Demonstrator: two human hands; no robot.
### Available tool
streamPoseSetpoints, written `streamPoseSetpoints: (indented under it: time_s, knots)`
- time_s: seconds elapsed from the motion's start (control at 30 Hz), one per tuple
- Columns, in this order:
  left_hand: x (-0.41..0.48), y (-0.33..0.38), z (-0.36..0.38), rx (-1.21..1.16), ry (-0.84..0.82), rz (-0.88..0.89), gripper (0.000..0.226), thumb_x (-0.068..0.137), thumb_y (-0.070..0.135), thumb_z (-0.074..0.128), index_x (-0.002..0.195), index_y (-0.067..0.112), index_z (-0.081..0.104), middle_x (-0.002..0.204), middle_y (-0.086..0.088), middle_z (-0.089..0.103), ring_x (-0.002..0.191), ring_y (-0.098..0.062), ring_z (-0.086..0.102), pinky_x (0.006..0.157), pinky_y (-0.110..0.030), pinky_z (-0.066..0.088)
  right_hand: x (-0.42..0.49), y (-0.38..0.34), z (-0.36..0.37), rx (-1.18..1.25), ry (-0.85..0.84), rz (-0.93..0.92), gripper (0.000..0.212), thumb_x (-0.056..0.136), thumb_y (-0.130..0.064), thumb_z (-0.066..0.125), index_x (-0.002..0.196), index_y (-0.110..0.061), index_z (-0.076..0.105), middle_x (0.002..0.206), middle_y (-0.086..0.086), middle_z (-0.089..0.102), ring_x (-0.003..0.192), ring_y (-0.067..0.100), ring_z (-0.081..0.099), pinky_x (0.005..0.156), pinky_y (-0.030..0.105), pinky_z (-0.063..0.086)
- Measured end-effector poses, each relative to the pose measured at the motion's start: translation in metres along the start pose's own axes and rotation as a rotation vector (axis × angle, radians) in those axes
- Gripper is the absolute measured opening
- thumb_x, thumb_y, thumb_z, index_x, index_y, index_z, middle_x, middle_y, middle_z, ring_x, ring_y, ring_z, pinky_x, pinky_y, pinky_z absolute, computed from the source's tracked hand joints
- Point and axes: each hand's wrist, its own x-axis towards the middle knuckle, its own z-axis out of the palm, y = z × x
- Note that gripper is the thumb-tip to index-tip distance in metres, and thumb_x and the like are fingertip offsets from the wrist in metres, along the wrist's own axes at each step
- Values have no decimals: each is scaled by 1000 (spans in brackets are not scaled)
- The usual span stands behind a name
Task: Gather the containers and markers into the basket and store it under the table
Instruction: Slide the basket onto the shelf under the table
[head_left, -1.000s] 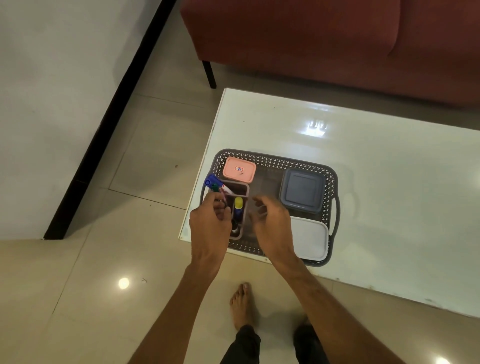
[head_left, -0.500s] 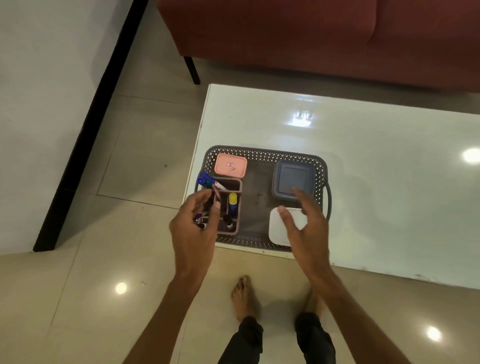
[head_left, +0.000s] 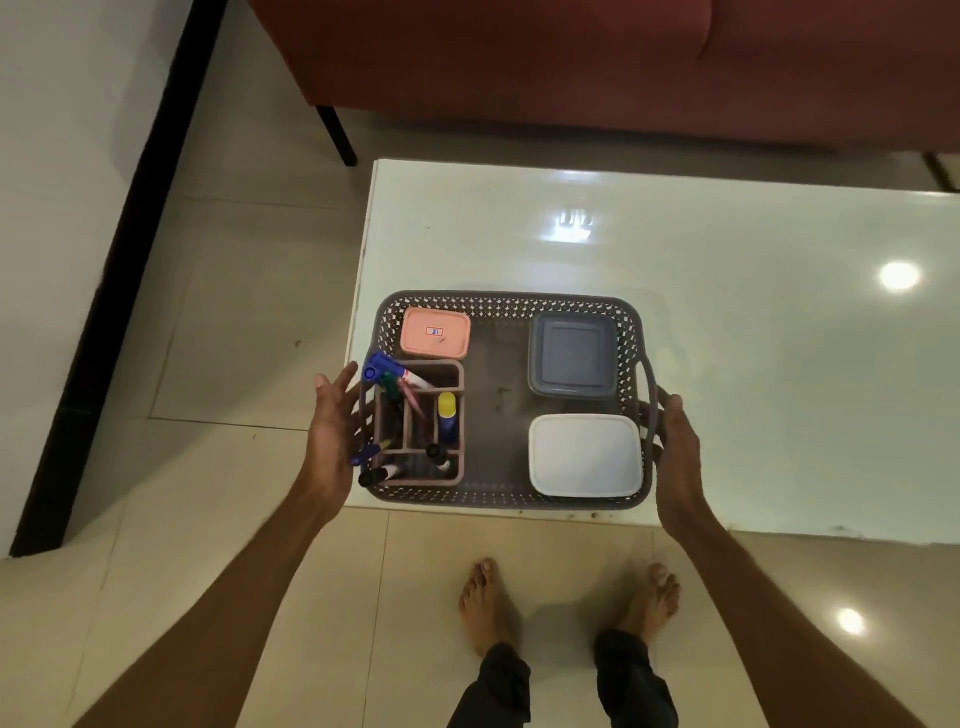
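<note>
A dark perforated basket (head_left: 498, 300) sits on the near-left corner of the white table (head_left: 753, 338). Inside it lie a pink lidded container (head_left: 435, 332), a grey-blue container (head_left: 571, 356) and a white container (head_left: 584, 454). A brown compartment holder (head_left: 457, 475) at the basket's left holds several markers (head_left: 447, 415), some sticking out over its edge. My left hand (head_left: 330, 436) is beside the basket's left side, palm toward it, fingers spread. My right hand (head_left: 680, 452) is at the right handle with fingers curled around it.
A red sofa (head_left: 571, 62) with a black leg (head_left: 337, 135) stands behind the table. A white wall with a black skirting strip (head_left: 104, 312) runs along the left. My bare feet (head_left: 488, 603) stand on the tiled floor just before the table's near edge.
Both hands left the inside of the basket and moved apart to its two sides. The right hand went from above the white container to the right handle.
</note>
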Motion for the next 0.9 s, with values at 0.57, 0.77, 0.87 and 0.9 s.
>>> streamPoseSetpoints:
  time_s: [0.57, 0.77, 0.87, 0.9]
  knots:
    - [-68, -15, 1, -38, -76, -117, 52, 98, 55, 40, 126, 20, 65, 117, -10, 73, 102, -28, 73, 78, -40, 58, -51, 12, -17, 41, -152, -104, 46, 98, -60, 32, 140, -47, 46, 146, -11, 53, 136, 20, 50, 110, 60, 39]
    - [-137, -52, -5, -66, -77, -30, 50, 100, 50, 37, 130, 18, 61, 116, -9, 74, 96, -26, 75, 69, -35, 63, -104, 33, -54, 82, -162, -130, 39, 103, -51, 31, 141, -50, 44, 144, -11, 55, 132, 21, 54, 108, 60, 42]
    - [-174, -75, -12, -76, -84, 4, 52, 100, 51, 36, 134, 18, 58, 120, -10, 72, 99, -26, 74, 69, -35, 62, -136, 48, -74, 103, -156, -107, 41, 104, -49, 33, 140, -40, 50, 137, -7, 62, 125, 19, 60, 104, 58, 46]
    - [-183, -83, -16, -78, -78, 7, 52, 100, 50, 37, 134, 18, 58, 120, -9, 72, 99, -25, 74, 70, -35, 62, -145, 56, -79, 104, -157, -97, 41, 104, -48, 33, 140, -38, 51, 136, -7, 63, 124, 18, 61, 105, 57, 47]
